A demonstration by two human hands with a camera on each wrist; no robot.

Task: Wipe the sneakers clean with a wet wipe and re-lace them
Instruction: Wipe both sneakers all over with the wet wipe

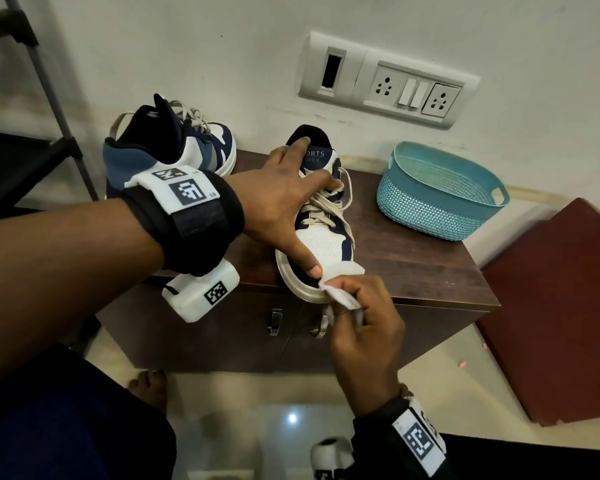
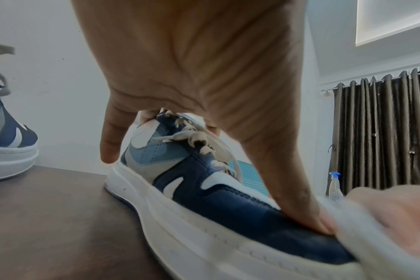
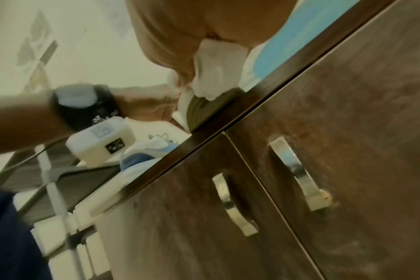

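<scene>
From the head view, the near sneaker (image 1: 321, 233) lies on the cabinet top (image 1: 413, 268) with its long axis running from toe at 6 o'clock to tongue at 12, toe overhanging the front edge. The right hand (image 1: 361, 327) sits just at 6 o'clock of that toe, fingers curled round a bunched wet wipe (image 1: 340, 299) pressed against the toe rim, so it is the nearer hand for wiping. The left hand (image 1: 284, 195) comes in from 9 o'clock, spread flat over the laces, thumb down on the toe cap.

In the left wrist view, that palm (image 2: 204, 66) arches over the shoe (image 2: 228, 208), steadying rather than gripping.

The right wrist view, though blurred, shows the wipe (image 3: 216, 70) clutched at the cabinet edge. The second sneaker (image 1: 174, 147) stands at 10 o'clock.
</scene>
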